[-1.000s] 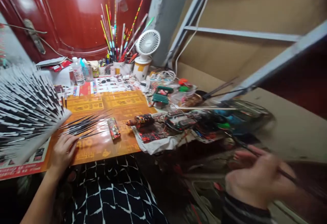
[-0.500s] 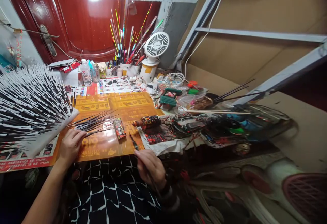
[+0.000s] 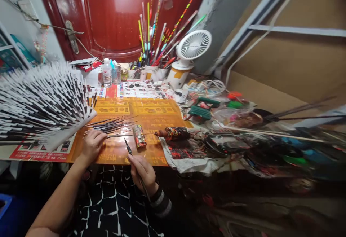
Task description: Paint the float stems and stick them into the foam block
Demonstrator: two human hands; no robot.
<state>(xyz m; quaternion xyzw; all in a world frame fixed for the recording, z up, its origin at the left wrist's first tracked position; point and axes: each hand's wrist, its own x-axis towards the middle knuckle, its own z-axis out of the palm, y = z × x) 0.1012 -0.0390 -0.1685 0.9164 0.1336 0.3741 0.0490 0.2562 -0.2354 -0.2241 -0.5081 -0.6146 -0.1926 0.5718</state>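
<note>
My left hand (image 3: 93, 144) is closed, its fingertips pinching a slender dark fishing float (image 3: 119, 135) low over the amber mat (image 3: 113, 154). The float's thin tip reaches right to a small paint-smeared block (image 3: 139, 136). Just behind that hand lies a loose bundle of similar thin dark floats (image 3: 116, 124). A paintbrush (image 3: 128, 146) with dark bristles is gripped in my right hand (image 3: 143, 172), near the mat's front edge. Its bristles point up and left, apart from the float. At the left, a white foam board (image 3: 61, 137) bristles with many black-and-white sticks.
A paint-caked brown-tipped tool (image 3: 173, 133) rests on a stained white cloth (image 3: 189, 165) right of the mat. Farther back stand a white fan (image 3: 194, 45), a clear bottle (image 3: 107, 73) and cups of coloured floats (image 3: 151, 71). Long pale sticks (image 3: 259, 132) cross the cluttered right side.
The view has swung left, so the scene sits farther right. My right hand with the paintbrush has moved left, closer to my left hand, which still holds the float.
</note>
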